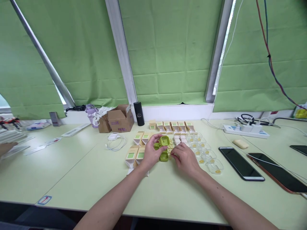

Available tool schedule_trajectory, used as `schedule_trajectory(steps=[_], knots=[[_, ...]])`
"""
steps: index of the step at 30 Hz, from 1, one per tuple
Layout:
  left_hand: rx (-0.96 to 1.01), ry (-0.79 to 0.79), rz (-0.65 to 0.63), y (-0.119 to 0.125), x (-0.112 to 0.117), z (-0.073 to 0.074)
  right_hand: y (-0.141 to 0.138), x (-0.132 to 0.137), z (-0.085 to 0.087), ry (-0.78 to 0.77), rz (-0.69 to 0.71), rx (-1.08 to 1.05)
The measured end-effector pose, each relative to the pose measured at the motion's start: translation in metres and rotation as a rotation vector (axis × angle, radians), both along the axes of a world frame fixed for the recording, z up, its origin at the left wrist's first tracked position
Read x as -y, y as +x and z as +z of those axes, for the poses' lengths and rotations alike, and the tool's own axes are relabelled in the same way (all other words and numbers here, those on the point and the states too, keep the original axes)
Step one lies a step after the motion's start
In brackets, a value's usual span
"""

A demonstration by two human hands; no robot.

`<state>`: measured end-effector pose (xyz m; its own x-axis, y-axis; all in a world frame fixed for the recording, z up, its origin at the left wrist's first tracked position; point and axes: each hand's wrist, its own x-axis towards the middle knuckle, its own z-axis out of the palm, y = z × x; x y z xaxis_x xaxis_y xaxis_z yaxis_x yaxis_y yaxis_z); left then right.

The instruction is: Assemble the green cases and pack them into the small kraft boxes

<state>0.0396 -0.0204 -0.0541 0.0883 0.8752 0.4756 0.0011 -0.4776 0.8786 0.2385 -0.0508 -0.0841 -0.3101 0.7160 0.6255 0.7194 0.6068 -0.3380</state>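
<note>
The left hand holds a small green case just above the middle of the table. Its fingers curl over the top edge and the thumb presses from the near side, so the grip is closed on the case. The case looks rounded and hollow, with its open side facing the camera. A second green piece sits directly below it, touching or almost touching the table; whether the two are hinged together cannot be told.

The right hand rests low on the table just right of the lower green piece, its fingers bent toward it. The fingertips are turned away from the camera, so I cannot tell whether they pinch anything.

Small beige boxes with green labels stand in a row behind the hands, and more of the same boxes lie just left of the left hand. To the right of the right hand lie clear plastic trays, some with a small yellow bit inside.

Further right, two dark phones lie flat, side by side. A white power strip lies behind them near the window sill. At the back left stand a black cylinder and an open cardboard box, with a coiled white cable in front of the box
</note>
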Motion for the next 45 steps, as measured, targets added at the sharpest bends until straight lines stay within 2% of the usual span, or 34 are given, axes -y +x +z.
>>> schedule_trajectory(steps=[6,12,20,25,31,35,40,42,45], knots=[[0.132,-0.068,-0.146,-0.003,0.001,0.003,-0.003,0.006,0.005,-0.078,0.03,0.158],[0.194,-0.111,-0.205,-0.004,0.002,0.002,-0.004,0.009,0.008,-0.118,0.036,0.284],[0.171,-0.097,-0.214,-0.003,0.002,0.0,-0.005,0.009,0.008,-0.142,0.046,0.33],[0.142,-0.079,-0.222,-0.001,0.006,0.004,-0.005,0.008,0.004,-0.074,0.045,0.302],[0.122,-0.062,-0.161,-0.001,0.004,0.003,-0.003,0.004,0.0,-0.031,0.012,0.255],[0.109,-0.043,-0.113,-0.002,0.001,0.001,0.0,0.0,-0.001,-0.034,-0.036,0.097],[0.079,-0.018,-0.083,-0.002,0.0,0.0,0.003,-0.002,0.001,-0.105,-0.093,-0.322],[0.055,-0.014,-0.064,-0.001,0.0,0.0,0.003,-0.003,0.005,-0.162,-0.071,-0.512],[0.014,0.0,-0.035,-0.001,0.001,-0.002,0.001,-0.004,0.011,-0.257,0.033,-0.795]])
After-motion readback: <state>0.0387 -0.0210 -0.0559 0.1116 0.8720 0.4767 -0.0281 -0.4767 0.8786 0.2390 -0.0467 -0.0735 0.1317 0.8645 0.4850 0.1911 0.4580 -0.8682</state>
